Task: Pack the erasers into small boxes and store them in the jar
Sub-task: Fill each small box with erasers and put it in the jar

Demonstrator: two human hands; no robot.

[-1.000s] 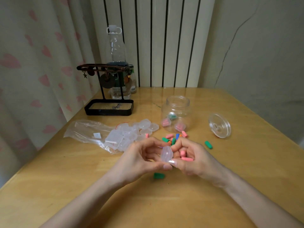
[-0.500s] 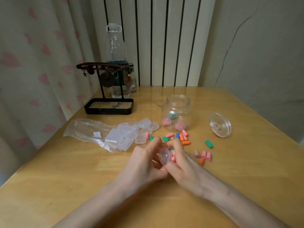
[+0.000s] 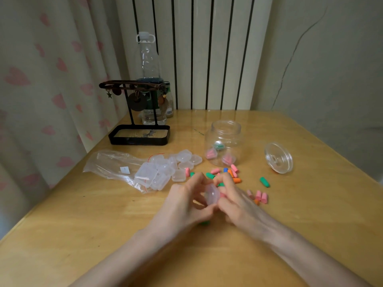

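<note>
A small clear box (image 3: 211, 194) is pinched between the curled fingers of the left hand (image 3: 184, 206) and the right hand (image 3: 234, 200), just above the surface (image 3: 83, 235). Loose erasers (image 3: 234, 175) are scattered beyond the hands, near the open jar (image 3: 224, 141), in which three filled boxes are seen.

Table: you work at a light wooden table (image 3: 83, 235) with a glossy top.
Back panel: you face a cream panel (image 3: 200, 59) with dark vertical lines, directly behind the table's far edge.
Right wall: a plain greyish wall (image 3: 335, 79); a thin crack (image 3: 287, 67) runs diagonally down it.
Left side: a pale curtain (image 3: 41, 90) printed with pink hearts hangs past the table's left edge.
Light: soft and even; you see a faint sheen on the tabletop near the back panel.
</note>
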